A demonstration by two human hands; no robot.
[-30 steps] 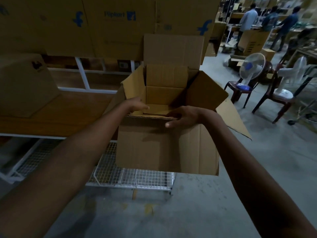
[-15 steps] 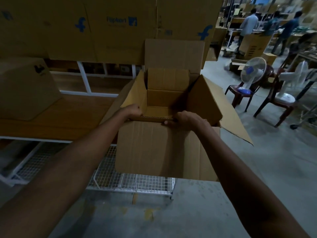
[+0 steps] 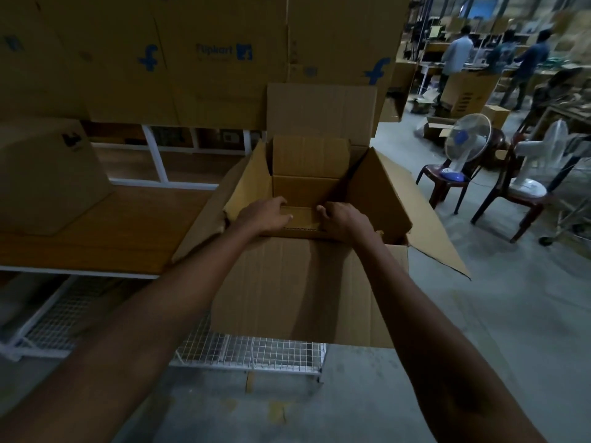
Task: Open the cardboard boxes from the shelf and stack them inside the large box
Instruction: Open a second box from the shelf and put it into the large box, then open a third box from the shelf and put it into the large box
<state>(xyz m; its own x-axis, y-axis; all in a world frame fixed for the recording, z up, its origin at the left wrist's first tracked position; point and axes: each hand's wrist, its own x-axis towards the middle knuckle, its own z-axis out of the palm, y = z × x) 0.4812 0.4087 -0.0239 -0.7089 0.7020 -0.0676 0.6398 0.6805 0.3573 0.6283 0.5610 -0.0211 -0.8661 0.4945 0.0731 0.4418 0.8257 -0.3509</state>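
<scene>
An open brown cardboard box hangs in front of me, its flaps spread upward and out to the sides. My left hand and my right hand are both over the near top edge, side by side, fingers curled down on the near inner flap inside the box. A folded brown box lies on the wooden shelf at the left. The box's floor is mostly hidden behind my hands.
Large printed cartons fill the shelf level above. A white wire rack sits low under the box. At the right, two chairs carry table fans. People stand at the far back right. Grey concrete floor lies below.
Both hands have shifted from the near rim further into the box, pressing the near flap down. The box has risen slightly in view and its right flap spreads wider.
</scene>
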